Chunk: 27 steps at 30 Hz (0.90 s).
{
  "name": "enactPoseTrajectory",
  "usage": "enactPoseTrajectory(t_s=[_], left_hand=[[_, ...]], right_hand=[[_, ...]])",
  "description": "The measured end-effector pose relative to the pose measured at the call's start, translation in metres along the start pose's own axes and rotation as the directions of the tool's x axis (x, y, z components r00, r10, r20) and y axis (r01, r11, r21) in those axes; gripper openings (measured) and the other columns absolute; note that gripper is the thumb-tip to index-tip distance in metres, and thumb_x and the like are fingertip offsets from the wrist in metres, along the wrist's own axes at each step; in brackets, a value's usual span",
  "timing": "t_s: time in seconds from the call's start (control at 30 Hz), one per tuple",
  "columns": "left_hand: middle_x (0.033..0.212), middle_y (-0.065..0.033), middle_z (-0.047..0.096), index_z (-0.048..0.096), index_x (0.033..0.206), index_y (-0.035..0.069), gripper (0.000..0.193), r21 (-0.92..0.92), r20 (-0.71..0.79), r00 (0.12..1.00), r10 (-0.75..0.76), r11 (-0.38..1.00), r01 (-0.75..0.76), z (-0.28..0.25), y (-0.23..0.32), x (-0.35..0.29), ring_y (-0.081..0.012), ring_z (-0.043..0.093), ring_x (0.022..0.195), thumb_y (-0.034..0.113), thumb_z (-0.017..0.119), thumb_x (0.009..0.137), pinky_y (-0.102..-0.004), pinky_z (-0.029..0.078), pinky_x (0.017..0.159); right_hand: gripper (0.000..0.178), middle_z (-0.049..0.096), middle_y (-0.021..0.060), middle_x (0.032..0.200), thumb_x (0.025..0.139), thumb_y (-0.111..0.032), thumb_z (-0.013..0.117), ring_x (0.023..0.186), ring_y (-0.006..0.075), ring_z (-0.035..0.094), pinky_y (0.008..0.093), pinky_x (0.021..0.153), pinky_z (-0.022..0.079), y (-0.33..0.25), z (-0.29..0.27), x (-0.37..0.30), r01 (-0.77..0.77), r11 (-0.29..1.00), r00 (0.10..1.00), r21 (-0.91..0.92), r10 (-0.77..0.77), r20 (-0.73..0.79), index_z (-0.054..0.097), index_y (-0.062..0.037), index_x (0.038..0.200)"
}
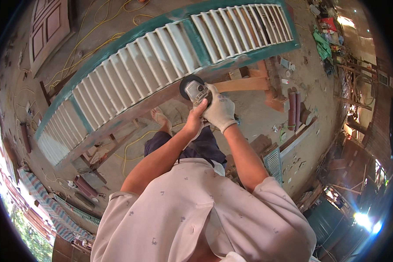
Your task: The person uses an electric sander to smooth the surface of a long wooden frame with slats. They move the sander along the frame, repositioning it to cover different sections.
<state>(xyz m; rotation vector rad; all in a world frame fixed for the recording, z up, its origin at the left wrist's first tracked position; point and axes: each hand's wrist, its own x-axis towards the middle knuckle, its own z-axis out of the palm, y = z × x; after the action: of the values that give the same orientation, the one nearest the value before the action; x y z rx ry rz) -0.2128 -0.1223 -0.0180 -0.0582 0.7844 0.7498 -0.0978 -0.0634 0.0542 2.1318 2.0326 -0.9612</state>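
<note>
Both hands are closed round an angle grinder (195, 90) in front of my body. Its dark round disc (185, 83) is at the near edge of a long louvred shutter (196, 40); whether it touches the wood I cannot tell. My right hand (221, 109), in a pale work glove, wraps the tool from the right. My left hand (194, 121) grips it from below and left, its thumb bare along the body. The shutter has a worn green frame and rows of whitish slats, and stretches across the view, raised off the floor.
An orange-brown wooden piece (242, 84) lies under the shutter. Yellow cable (125, 150) winds over the floor near my foot (160, 118). A panelled door (48, 30) is at the far left, dark red rolls (294, 111) at right, and a small louvred panel (273, 163) nearer.
</note>
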Motion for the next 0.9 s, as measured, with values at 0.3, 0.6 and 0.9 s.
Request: enactPoseTrajectory(t_s=[0.3, 0.6, 0.9], left_hand=[[0.140, -0.0073, 0.066, 0.052, 0.152, 0.009, 0.065, 0.120, -0.004, 0.990, -0.138, 0.983, 0.138, 0.115, -0.037, 0.107, -0.0235, 0.066, 0.126, 0.053, 0.065, 0.106, -0.0437, 0.054, 0.109], [0.142, -0.0079, 0.066, 0.050, 0.155, 0.008, 0.063, -0.125, -0.146, 0.986, 0.086, 0.987, -0.105, 0.083, -0.051, 0.065, -0.0221, 0.064, 0.132, 0.045, 0.066, 0.106, -0.0404, 0.049, 0.115], [0.145, -0.0093, 0.063, 0.048, 0.155, 0.005, 0.063, -0.132, -0.073, 0.994, 0.086, 0.987, -0.095, 0.107, -0.046, 0.089, -0.0226, 0.063, 0.133, 0.045, 0.061, 0.109, -0.0396, 0.047, 0.116]], right_hand=[[0.084, 0.079, 0.0211, 0.103, 0.078, -0.048, 0.085, 0.094, 0.0424, 0.078, 0.0522, 0.082, 0.059, 0.135, -0.081, 0.042, -0.086, 0.991, 0.991, 0.099, 0.096, -0.094, 0.053, -0.0161, 0.149], [0.082, 0.077, 0.0208, 0.104, 0.082, -0.038, 0.079, 0.096, 0.0410, 0.076, 0.0512, 0.086, 0.058, 0.105, -0.068, 0.051, 0.148, 0.980, 0.974, 0.136, -0.168, 0.150, 0.050, -0.0107, 0.154], [0.080, 0.076, 0.0189, 0.094, 0.082, -0.041, 0.078, 0.088, 0.0408, 0.076, 0.0514, 0.079, 0.059, 0.123, -0.087, 0.069, 0.122, 0.989, 0.980, 0.077, -0.133, 0.148, 0.052, -0.0138, 0.153]])
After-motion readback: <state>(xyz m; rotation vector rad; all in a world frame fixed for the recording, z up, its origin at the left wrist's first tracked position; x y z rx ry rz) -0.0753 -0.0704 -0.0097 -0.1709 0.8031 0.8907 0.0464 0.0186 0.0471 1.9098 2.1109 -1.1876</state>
